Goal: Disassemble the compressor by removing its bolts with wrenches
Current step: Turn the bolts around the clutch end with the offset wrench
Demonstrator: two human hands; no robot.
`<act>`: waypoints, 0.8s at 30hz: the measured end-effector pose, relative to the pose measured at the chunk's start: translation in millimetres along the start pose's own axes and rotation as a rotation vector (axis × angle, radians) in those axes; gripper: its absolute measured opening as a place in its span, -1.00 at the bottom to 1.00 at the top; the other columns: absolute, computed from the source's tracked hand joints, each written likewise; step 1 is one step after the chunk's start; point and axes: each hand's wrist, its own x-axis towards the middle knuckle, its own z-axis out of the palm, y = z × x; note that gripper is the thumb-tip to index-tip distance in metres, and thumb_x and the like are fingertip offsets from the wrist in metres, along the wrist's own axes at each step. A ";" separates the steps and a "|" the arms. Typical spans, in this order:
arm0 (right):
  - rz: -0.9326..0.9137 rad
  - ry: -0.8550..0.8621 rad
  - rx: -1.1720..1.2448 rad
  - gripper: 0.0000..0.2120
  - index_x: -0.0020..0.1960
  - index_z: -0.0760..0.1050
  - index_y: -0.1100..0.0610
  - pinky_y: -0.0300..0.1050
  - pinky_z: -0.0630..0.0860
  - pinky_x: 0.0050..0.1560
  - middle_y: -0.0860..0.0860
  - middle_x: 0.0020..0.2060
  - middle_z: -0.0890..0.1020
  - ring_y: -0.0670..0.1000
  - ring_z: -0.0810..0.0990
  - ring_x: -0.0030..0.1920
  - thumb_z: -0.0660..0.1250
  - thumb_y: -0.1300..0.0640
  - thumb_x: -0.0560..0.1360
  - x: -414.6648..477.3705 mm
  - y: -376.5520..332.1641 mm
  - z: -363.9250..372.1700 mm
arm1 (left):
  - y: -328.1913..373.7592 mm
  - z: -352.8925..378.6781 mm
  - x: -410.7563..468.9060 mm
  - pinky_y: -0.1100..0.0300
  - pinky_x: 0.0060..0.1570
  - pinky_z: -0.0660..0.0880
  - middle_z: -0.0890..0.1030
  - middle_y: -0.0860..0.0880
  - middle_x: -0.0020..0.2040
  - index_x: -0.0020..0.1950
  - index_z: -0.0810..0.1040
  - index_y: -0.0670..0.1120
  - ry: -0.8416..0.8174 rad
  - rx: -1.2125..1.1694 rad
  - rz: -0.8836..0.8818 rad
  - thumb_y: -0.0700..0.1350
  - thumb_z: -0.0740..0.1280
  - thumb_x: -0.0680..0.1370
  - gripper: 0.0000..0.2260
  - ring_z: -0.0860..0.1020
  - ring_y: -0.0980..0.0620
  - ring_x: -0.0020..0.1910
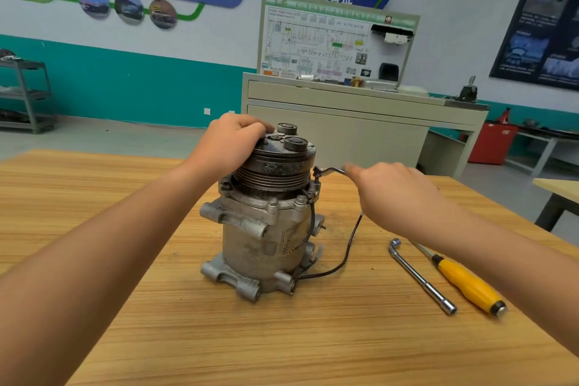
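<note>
Compressor (266, 216) stood on end on the wooden table (125, 291), between the two hands. Left hand (232, 141) lay on top of it, fingers curled over the rim of the clutch plate, gripping. Right hand (391, 194) was closed round the handle of a bent wrench (329, 171). The wrench's far end sat on a bolt (317, 180) at the upper flange, just left of the right hand's knuckles. Could not tell how fully the head was seated.

Risks, as judged:
- Wrench could slip off the bolt and round it if the pull ran off-level. The bent shank invites that.
- The body is tall on a narrow foot. A hard sideways pull by the right hand could rock or tip it.
- The left hand braced the top plate above the pulley (275, 172), not the housing. If that plate turns, the brace is weak.
- Black cable (347, 247) trailed just under the right hand and could snag wrist or handle.

Room:
- Swing toward the left hand was blocked early by the pulley. Away from it, open air.
- A spare socket wrench (419, 276) and a yellow-handled screwdriver (466, 285) lay under the right forearm, nearer the person.
- Far table edge ran close behind both hands. Broad bare top lay on their near side.
</note>
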 end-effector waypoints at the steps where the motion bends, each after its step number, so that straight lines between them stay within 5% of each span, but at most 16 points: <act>1: -0.016 -0.023 -0.065 -0.55 0.34 0.25 0.13 -0.18 0.24 -0.49 -0.01 -0.45 0.27 -0.01 0.29 -0.44 0.12 0.37 0.48 -1.1 -4.2 -4.1 | 0.2 -0.1 0.1 -0.02 0.28 0.39 0.59 -0.04 0.13 0.01 0.58 0.09 0.000 0.000 0.000 -0.16 0.14 0.57 -0.75 0.45 -0.04 0.23; 5: -0.072 -0.125 -0.225 -0.43 0.44 0.00 0.35 -0.13 0.26 -0.52 0.06 -0.46 0.24 0.03 0.25 -0.51 0.16 0.39 0.50 -4.6 -23.5 -14.2 | 0.2 0.8 0.3 0.02 0.24 0.43 0.57 0.01 0.02 0.05 0.60 0.06 0.002 -0.007 0.001 -0.16 0.14 0.57 -0.74 0.48 -0.02 0.17; 12: -0.197 -0.091 -0.384 -0.41 0.45 -0.08 0.33 -0.13 0.38 -0.47 0.09 -0.44 0.20 0.06 0.35 -0.45 0.14 0.36 0.53 -4.6 -2.4 -8.9 | -2.1 1.4 1.5 -0.01 0.24 0.43 0.57 0.01 0.03 0.04 0.59 0.07 0.001 -0.022 0.005 -0.15 0.14 0.58 -0.75 0.48 -0.03 0.17; 20: -0.252 -0.013 -0.520 -0.43 0.47 -0.12 0.33 -0.15 0.09 -0.61 0.10 -0.44 0.13 0.03 0.17 -0.55 0.06 0.39 0.53 -2.7 -0.5 -2.4 | -3.2 1.4 1.8 0.04 0.22 0.44 0.57 0.03 0.00 -0.02 0.57 0.11 0.009 -0.035 0.020 -0.17 0.14 0.57 -0.75 0.49 0.00 0.15; 24: -0.224 -0.079 -0.426 -0.33 0.47 -0.13 0.26 -0.15 0.33 -0.46 0.05 -0.42 0.23 0.00 0.25 -0.50 0.17 0.37 0.49 5.7 8.5 -0.2 | -2.7 1.7 1.2 0.03 0.22 0.44 0.57 0.02 -0.01 -0.04 0.57 0.10 0.012 -0.044 0.014 -0.17 0.15 0.57 -0.75 0.49 0.00 0.14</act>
